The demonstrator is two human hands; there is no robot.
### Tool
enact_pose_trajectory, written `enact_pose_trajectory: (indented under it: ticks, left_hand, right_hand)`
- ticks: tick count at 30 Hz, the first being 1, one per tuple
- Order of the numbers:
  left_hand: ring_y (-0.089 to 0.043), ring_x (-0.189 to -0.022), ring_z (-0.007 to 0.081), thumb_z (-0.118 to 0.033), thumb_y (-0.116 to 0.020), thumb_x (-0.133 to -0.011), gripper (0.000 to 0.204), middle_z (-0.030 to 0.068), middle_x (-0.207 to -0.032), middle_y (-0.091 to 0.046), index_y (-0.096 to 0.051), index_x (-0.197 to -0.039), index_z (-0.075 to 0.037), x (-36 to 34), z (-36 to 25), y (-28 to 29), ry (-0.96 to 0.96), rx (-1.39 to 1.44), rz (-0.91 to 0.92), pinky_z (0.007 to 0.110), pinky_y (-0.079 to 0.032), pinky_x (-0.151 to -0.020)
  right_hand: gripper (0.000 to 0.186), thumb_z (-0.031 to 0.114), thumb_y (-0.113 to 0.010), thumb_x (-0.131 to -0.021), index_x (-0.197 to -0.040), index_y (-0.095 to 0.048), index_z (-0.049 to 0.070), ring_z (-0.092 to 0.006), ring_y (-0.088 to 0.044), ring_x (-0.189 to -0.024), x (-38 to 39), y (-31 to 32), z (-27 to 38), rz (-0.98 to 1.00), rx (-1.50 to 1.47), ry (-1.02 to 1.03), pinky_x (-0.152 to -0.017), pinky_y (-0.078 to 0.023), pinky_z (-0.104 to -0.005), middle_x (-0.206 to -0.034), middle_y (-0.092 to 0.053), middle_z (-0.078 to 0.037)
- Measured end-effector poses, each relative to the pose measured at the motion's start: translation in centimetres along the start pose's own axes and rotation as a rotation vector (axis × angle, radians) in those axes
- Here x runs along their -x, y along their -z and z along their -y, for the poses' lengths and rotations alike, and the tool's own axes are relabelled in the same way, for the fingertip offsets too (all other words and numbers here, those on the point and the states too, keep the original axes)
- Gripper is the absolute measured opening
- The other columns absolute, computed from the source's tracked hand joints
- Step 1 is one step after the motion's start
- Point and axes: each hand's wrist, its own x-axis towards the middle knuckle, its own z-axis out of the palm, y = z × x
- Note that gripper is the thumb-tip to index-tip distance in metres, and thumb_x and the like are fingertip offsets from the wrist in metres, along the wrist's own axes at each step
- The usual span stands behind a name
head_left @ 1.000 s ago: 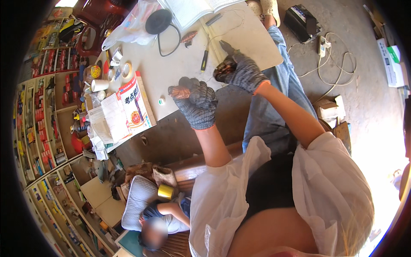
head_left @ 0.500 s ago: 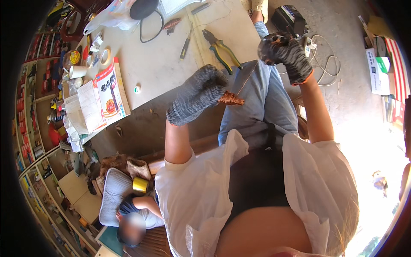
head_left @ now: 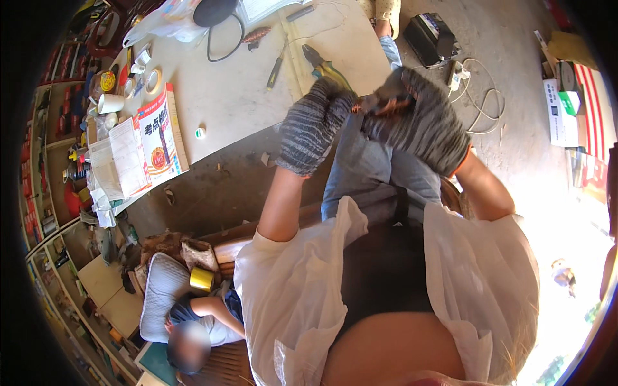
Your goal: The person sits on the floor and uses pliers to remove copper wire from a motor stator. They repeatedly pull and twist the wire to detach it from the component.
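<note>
Both of my hands wear grey-black knitted gloves and meet above my knees, just off the table's near right corner. My left hand (head_left: 315,127) has its fingers closed around a wound bundle of copper-coloured wire (head_left: 355,109), mostly hidden by the gloves. Against its other side, my right hand (head_left: 421,122) is curled with fingers pinched on the wire. Pliers with green-yellow handles (head_left: 315,58) lie on the table just beyond my left hand, which covers part of their handles. A thin screwdriver-like tool (head_left: 275,72) rests left of them.
On the table (head_left: 225,96) are a book (head_left: 159,132), a tape roll (head_left: 153,81), a white cup (head_left: 111,103) and a small reddish-brown bundle (head_left: 257,35). A black box (head_left: 431,38) and a white cable (head_left: 492,96) lie on the floor. Another person (head_left: 212,318) reclines at lower left.
My right hand has come in leftward and down to meet my left hand, which has moved slightly right and up. The wire bundle, earlier sticking out of my left hand, is now between both.
</note>
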Motion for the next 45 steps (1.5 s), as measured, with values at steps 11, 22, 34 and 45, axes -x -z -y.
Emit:
enact_pose_trajectory:
  ticks: [11,22,34,45]
  left_hand:
    - [-0.046,-0.057,0.0058,-0.024,-0.054,-0.091,0.019,0.0007,-0.072,-0.054,-0.054,-0.097,-0.006,1.0,-0.6,-5.4,0.335,0.791,-0.444,0.020,-0.039,-0.050]
    - [-0.062,-0.081,0.0164,-0.030,-0.054,-0.089,0.033,0.0094,-0.105,-0.060,-0.055,-0.110,-0.005,0.9,-0.8,-3.2,0.611,1.700,-0.273,0.029,-0.053,-0.067]
    - [-0.061,-0.083,0.0220,-0.018,-0.064,-0.081,0.034,0.0119,-0.091,-0.062,-0.056,-0.108,0.001,1.9,0.5,2.5,-0.006,0.722,0.528,0.034,-0.048,-0.075]
    - [-0.061,-0.068,0.0266,-0.016,-0.060,-0.085,0.016,0.0132,-0.080,-0.063,-0.056,-0.093,-0.003,0.2,1.8,-2.2,0.060,0.135,-0.091,0.033,-0.048,-0.062]
  right_hand:
    - [0.028,0.004,-0.068,-0.075,-0.096,-0.050,0.001,-0.0144,-0.061,-0.082,4.2,-3.3,-1.8,-0.448,-0.713,-0.393,-0.071,-0.050,-0.0260,-0.089,-0.062,-0.008]
    - [0.031,0.012,-0.072,-0.073,-0.096,-0.056,0.000,-0.0117,-0.061,-0.075,3.6,-3.4,-2.1,-0.179,-0.554,-0.485,-0.068,-0.049,-0.0242,-0.084,-0.063,-0.006]
    - [0.024,0.029,-0.059,-0.084,-0.094,-0.059,0.008,-0.0118,-0.058,-0.062,2.2,0.5,-6.1,-0.085,-1.530,-0.686,-0.054,-0.049,-0.0227,-0.082,-0.061,-0.004]
    - [0.028,0.027,-0.065,-0.081,-0.097,-0.058,0.005,-0.0153,-0.059,-0.079,3.8,-1.1,-4.5,0.150,-1.152,-0.613,-0.071,-0.050,-0.0266,-0.090,-0.060,-0.007]
